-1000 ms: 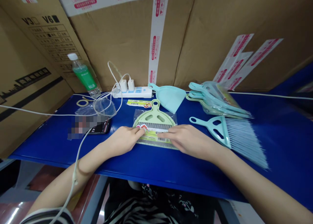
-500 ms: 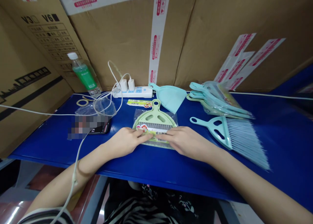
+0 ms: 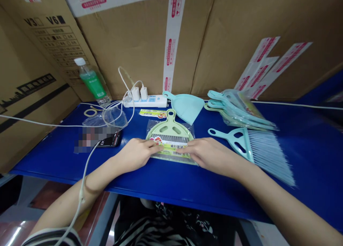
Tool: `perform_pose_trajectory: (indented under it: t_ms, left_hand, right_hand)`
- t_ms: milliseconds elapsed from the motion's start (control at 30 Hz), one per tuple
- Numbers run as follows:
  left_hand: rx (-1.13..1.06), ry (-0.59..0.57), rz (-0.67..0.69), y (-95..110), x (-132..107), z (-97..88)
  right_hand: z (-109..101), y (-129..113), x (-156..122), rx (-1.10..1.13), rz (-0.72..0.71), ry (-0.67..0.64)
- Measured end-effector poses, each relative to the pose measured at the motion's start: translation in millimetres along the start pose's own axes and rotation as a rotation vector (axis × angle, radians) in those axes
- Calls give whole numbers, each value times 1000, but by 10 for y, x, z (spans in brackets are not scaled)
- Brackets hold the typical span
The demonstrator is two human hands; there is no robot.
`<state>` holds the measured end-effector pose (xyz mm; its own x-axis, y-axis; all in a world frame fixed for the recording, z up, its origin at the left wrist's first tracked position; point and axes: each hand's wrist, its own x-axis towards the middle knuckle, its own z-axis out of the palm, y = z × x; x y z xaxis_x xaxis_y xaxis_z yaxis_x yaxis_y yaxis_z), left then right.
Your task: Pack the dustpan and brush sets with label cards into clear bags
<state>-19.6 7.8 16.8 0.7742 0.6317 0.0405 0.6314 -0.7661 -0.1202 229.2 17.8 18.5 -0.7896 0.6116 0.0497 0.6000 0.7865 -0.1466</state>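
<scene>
In the middle of the table lies a light green dustpan and brush set (image 3: 170,128) with grey bristles, in a clear plastic bag. A printed label card (image 3: 173,147) with red mushrooms crosses its bristles. My left hand (image 3: 135,153) grips the left edge of the set, a fingertip resting on the label. My right hand (image 3: 210,155) grips the right edge, one finger stretched over the card. The undersides of both hands are hidden. Right of my hands rests a light blue brush (image 3: 241,142), and behind the set is a light blue dustpan (image 3: 186,106).
Several bagged dustpan sets (image 3: 238,108) are stacked at the back right. A loose label card (image 3: 152,113) lies by the white power strip (image 3: 158,101). At left are a bottle (image 3: 93,83), a phone (image 3: 111,140), plastic bags and cables. Cardboard (image 3: 134,42) stands behind the blue table (image 3: 166,181).
My fingertips have drawn apart along the label, left one leftward and right one rightward. More of the label's print shows between them. The set stays in place.
</scene>
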Motion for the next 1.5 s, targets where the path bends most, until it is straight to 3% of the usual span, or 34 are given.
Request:
perform_pose_trajectory:
  t_ms: [300,500,667,867,1267,1500]
  left_hand:
    - [11,25,-72,-36,-17,-15]
    - [29,-36,-144,-48,-13,-65]
    - [107,-87,-228,-56,-5,-110]
    - [148,-80,-234,-52,9,-111]
    - [110,-150,-307,-40,34,-57]
    - [113,-184,-313,-27,33,-53]
  right_hand:
    - [-76,75,-77,79,107,-92]
    - [-129,132,-143,104,138,-87]
    - [-208,119,-144,126,237,-172]
    - [-164,112,-72,157,257,-170]
    - [-88,71,-57,124,273,-145]
    - [-119,8,-14,-25,348,-231]
